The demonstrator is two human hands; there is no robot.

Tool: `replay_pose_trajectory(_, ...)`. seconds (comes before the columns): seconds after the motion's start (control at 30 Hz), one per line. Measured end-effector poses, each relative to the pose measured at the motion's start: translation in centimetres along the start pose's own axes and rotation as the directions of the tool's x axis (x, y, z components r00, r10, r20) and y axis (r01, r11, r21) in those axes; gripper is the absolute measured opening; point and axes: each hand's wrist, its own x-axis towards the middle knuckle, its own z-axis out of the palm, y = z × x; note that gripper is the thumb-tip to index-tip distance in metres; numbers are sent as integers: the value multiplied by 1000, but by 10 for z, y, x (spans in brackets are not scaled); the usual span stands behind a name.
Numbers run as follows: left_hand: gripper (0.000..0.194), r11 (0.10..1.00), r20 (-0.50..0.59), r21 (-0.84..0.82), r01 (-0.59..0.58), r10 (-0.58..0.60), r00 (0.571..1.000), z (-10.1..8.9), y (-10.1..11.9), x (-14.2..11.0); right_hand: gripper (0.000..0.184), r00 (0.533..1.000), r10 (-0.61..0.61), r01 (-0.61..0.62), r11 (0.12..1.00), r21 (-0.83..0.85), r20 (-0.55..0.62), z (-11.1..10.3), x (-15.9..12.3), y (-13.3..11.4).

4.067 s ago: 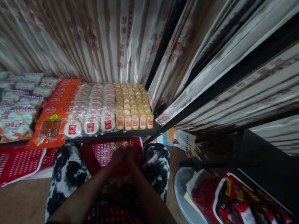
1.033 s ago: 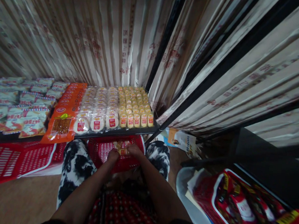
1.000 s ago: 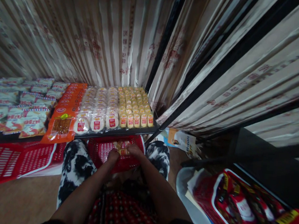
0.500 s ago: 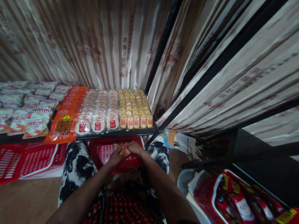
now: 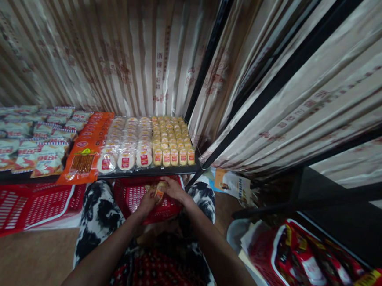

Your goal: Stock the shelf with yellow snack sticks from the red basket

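Observation:
Both my hands meet over a red plastic basket (image 5: 130,195) that rests between my knees. My left hand (image 5: 147,201) and my right hand (image 5: 174,189) are closed together on a small yellow snack packet (image 5: 159,191), held just above the basket's far rim. Right in front of the basket is a low dark shelf (image 5: 149,173) with rows of small yellow packets (image 5: 173,139), round white cakes with red labels (image 5: 128,144) and orange packs (image 5: 84,150).
White and red snack bags (image 5: 18,147) fill the shelf's left end. A flat red basket (image 5: 10,210) lies on the floor at left. Another red basket full of red packs (image 5: 313,267) sits at the lower right. Striped curtains and black shelf posts stand behind and to the right.
My hands dug in the basket, then came up a little with a yellow packet between them. The view has tilted slightly upward.

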Motion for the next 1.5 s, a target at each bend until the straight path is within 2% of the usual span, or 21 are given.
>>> replay_pose_trajectory(0.13,20,996,-52,-46,-79,76,996,4,12,-4,48,998,-1,4,999,38,-63,1,-10,0)
replay_pose_trajectory(0.33,16,985,-67,-75,-152,148,987,12,24,-12,37,968,82,-1,946,324,-236,12,-21,-2)
replay_pose_trajectory(0.47,15,981,-83,-47,-188,183,980,18,24,-10,32,953,61,58,924,379,-295,12,-32,-6)
replay_pose_trajectory(0.6,19,973,-68,-82,-217,212,975,27,26,-4,37,906,23,136,929,343,-423,10,-43,-15)
replay_pose_trajectory(0.7,22,968,-61,-54,-244,240,969,34,29,1,39,868,22,147,943,299,-497,6,-47,-24)
replay_pose_trajectory(0.83,27,951,-53,95,-296,301,952,41,35,7,41,856,37,49,987,152,-516,-1,-47,-29)
replay_pose_trajectory(0.97,34,917,-38,216,-336,352,935,46,43,9,42,803,26,-21,1000,14,-596,-9,-45,-29)
replay_pose_trajectory(1.13,35,893,3,260,-367,379,925,56,55,12,37,743,-9,-74,993,-96,-669,-18,-43,-32)
replay_pose_trajectory(1.23,37,881,32,264,-393,399,916,62,61,11,43,699,-45,-78,987,-138,-714,-24,-42,-33)
replay_pose_trajectory(1.33,39,831,19,329,-449,469,883,65,64,9,53,644,-102,-63,981,-185,-758,-32,-38,-30)
replay_pose_trajectory(1.5,40,687,30,464,-559,618,785,59,70,6,58,547,-174,-79,963,-258,-819,-45,-23,-22)
